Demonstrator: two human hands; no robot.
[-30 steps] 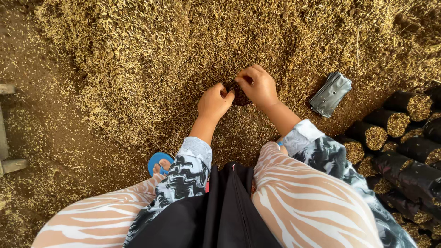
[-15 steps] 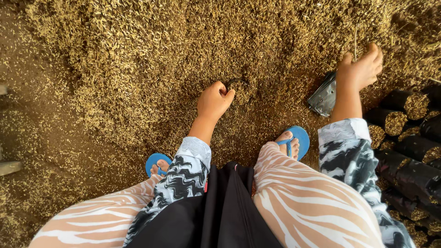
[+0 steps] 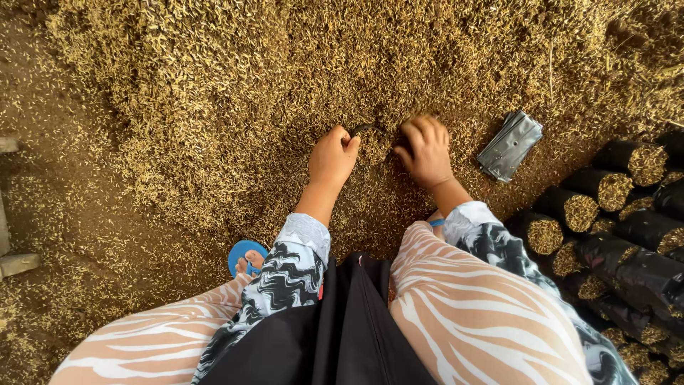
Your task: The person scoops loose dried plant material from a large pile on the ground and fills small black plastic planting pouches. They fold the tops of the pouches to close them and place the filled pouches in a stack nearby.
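Note:
I am squatting over a wide heap of golden rice husk (image 3: 285,78). My left hand (image 3: 331,157) pinches the dark rim of a small black bag (image 3: 363,130) that is sunk in the husk. My right hand (image 3: 425,150) is right beside the bag's other side, fingers curled down into the husk. It is blurred, so what it grips is unclear. The bag's body is mostly buried and hidden.
A flat stack of unfilled black bags (image 3: 509,145) lies on the husk to the right. Several filled black bags (image 3: 605,191) topped with husk lie in rows at the right edge. My blue sandal (image 3: 246,257) shows below, and a pale wooden piece (image 3: 11,260) at the left edge.
My right hand, held out open over the filled bags half a second ago, has come back left to the small bag. The left hand has stayed at the bag.

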